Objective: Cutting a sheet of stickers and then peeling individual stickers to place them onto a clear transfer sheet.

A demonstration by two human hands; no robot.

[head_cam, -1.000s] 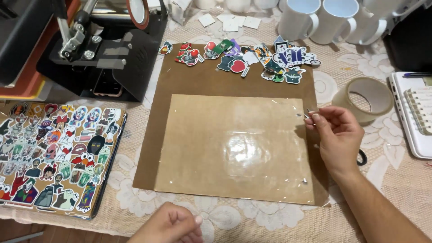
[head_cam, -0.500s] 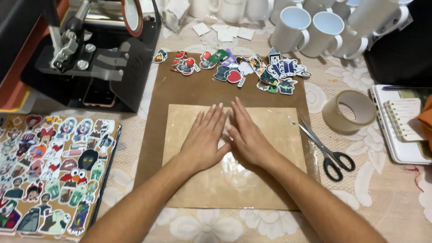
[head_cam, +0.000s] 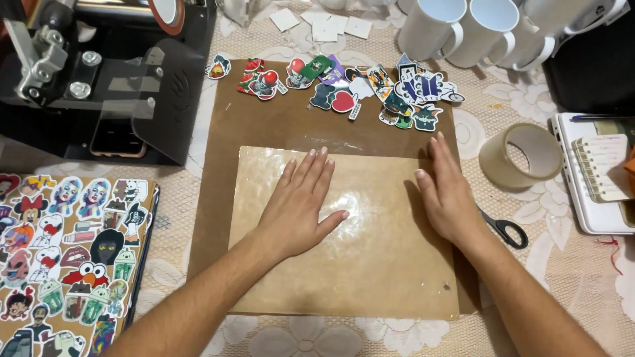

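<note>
A shiny clear film sheet [head_cam: 370, 264] lies on a brown cardboard board [head_cam: 231, 125] in the middle of the lace-covered table. My left hand [head_cam: 301, 201] lies flat on the film, fingers together and pointing away from me. My right hand [head_cam: 446, 192] presses flat on the film's right edge, fingers straight. Neither hand holds anything. Several cut-out colourful stickers [head_cam: 344, 86] are strewn along the board's far edge.
A black press machine [head_cam: 99, 79] stands at the far left. A sticker sheet [head_cam: 59, 258] lies at the near left. White mugs [head_cam: 463, 26] stand at the back, a tape roll [head_cam: 522, 155], scissors [head_cam: 506, 230] and a notebook [head_cam: 598, 172] to the right.
Both hands came onto the film side by side at its middle; now they have slid apart, the right hand out to the film's right edge, covering most of the scissors.
</note>
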